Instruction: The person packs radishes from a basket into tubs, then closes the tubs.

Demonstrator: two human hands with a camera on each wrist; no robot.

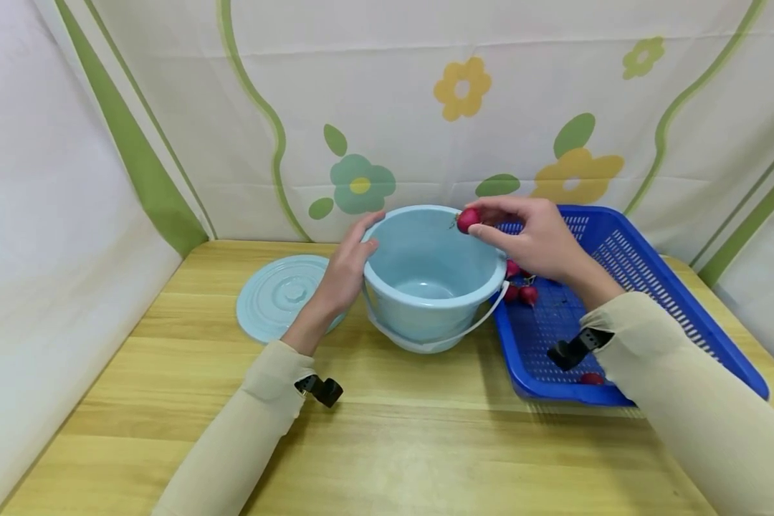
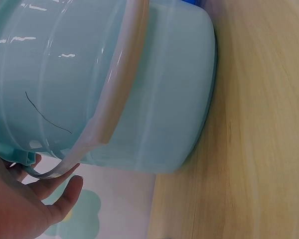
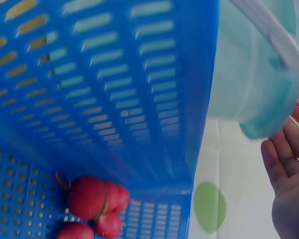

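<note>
Here, hands first, then outward.

Right hand: the right hand (image 1: 542,240) pinches a red radish (image 1: 468,219) between thumb and fingertips, holding it at the far right rim of the bucket (image 1: 433,276), just above the opening.

Left hand: the left hand (image 1: 348,269) lies against the bucket's left wall and rim, fingers fairly straight and pressing rather than wrapped round it; the left wrist view shows the palm beside the white handle (image 2: 117,94).

Bucket: pale blue, upright on the wooden surface (image 1: 387,444), nothing visible inside, handle hanging down the front.

Basket: a blue slotted basket (image 1: 651,265) stands touching the bucket's right side, with more radishes (image 3: 92,199) lying on its floor near the bucket.

Lid: a round pale blue lid (image 1: 277,295) lies flat on the surface, left of the bucket, partly behind the left wrist.

Risk: the radish sits close to the rim and not over the middle, so a release here could, in my judgement, strike the edge and bounce out onto the surface or back into the basket.

Second risk: the bucket looks light, so a knock from the right hand might shift it if the left hand's press is slack.
</note>
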